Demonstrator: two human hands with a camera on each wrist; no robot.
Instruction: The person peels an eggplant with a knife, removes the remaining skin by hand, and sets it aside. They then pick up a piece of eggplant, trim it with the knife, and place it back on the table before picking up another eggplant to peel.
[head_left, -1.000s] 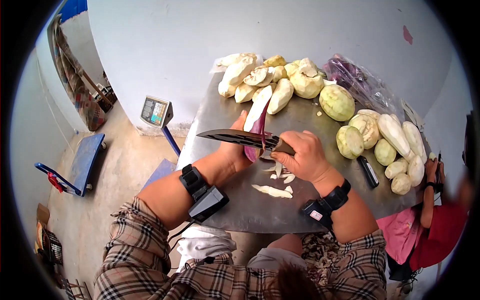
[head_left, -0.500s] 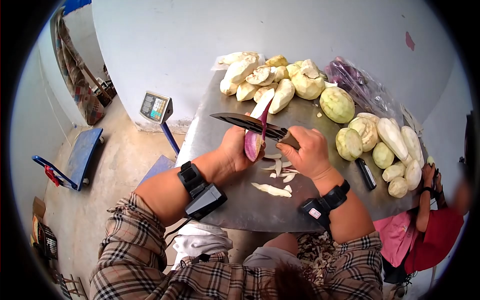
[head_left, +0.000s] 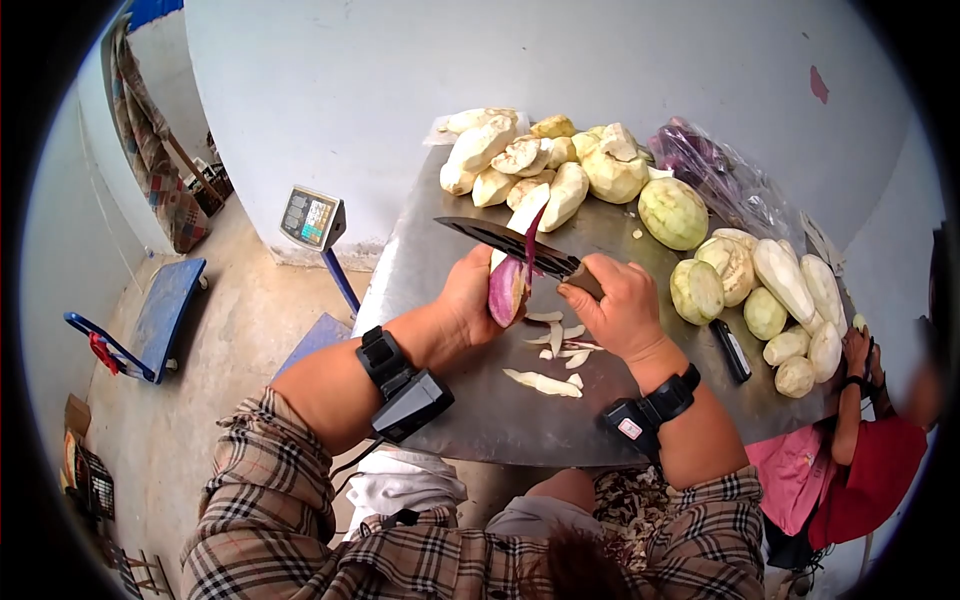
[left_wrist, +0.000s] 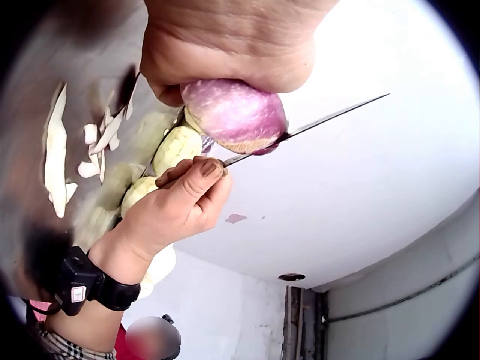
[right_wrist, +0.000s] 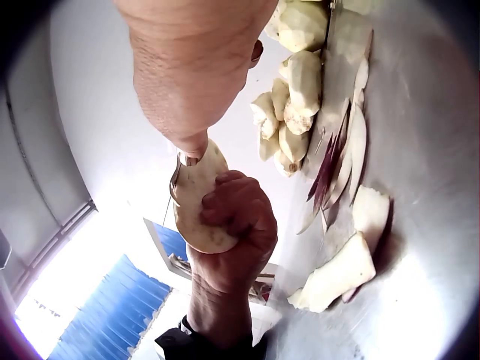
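My left hand (head_left: 466,298) grips a partly peeled eggplant (head_left: 506,290), purple skin at its near end and pale flesh at its far end. In my right hand (head_left: 622,305) is the handle of a long dark-bladed knife (head_left: 478,231). The blade lies across the eggplant, and a purple strip of peel (head_left: 534,237) stands up at it. The left wrist view shows the eggplant's rounded purple end (left_wrist: 236,112) under my palm, with the blade passing behind it. Pale bare flesh (right_wrist: 196,214) faces the right wrist view, my left fingers wrapped round it.
Cut peelings (head_left: 545,382) lie on the metal table (head_left: 480,420) below my hands. Peeled eggplants (head_left: 480,150) are heaped at the back, with more (head_left: 790,270) at the right beside a black-handled tool (head_left: 732,350). A plastic bag (head_left: 740,180) holds purple eggplants. Another person (head_left: 870,470) is at the right.
The knife and my right hand have shifted slightly right, and the blade has moved toward the eggplant's far end. The peel strip now curls up above the blade. My left hand keeps its grip.
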